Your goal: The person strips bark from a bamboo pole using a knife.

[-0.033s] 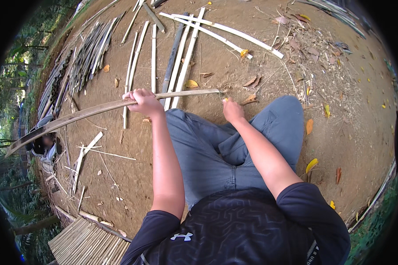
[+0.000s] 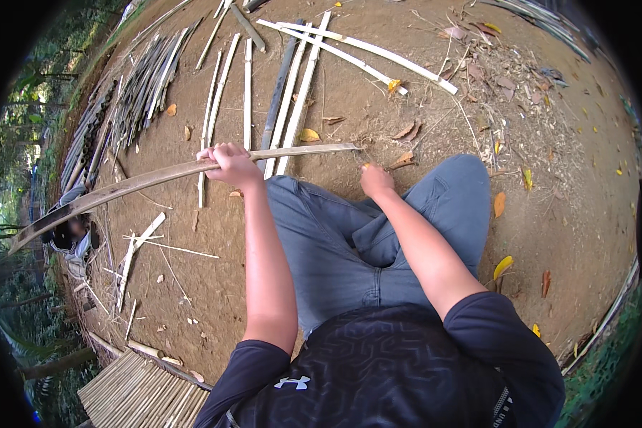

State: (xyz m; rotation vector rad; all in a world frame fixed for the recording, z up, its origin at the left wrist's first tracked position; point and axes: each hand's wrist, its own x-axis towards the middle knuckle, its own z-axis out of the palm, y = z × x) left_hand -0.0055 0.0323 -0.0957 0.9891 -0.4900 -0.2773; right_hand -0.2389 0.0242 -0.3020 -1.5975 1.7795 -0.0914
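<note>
A long split bamboo strip (image 2: 143, 180) runs from the far left, across my front, to near my right hand. My left hand (image 2: 230, 165) is wrapped around it, with its thicker, bowed part reaching out to the left. The strip's narrow right end lies just beyond my right hand (image 2: 376, 178). The fingers of that hand are curled closed. A small dark thing (image 2: 362, 148) shows at the strip's tip, too small to name. Whatever my right hand grips is mostly hidden by its fingers. My crossed legs in grey trousers (image 2: 335, 221) lie below both hands.
Pale split bamboo strips (image 2: 308, 85) lie on the bare earth ahead, beside a dark strip (image 2: 282, 89). A stack of bamboo lengths (image 2: 150, 78) is at the far left. Another person (image 2: 78, 232) sits at the left edge. A slatted bamboo mat (image 2: 143, 389) lies lower left.
</note>
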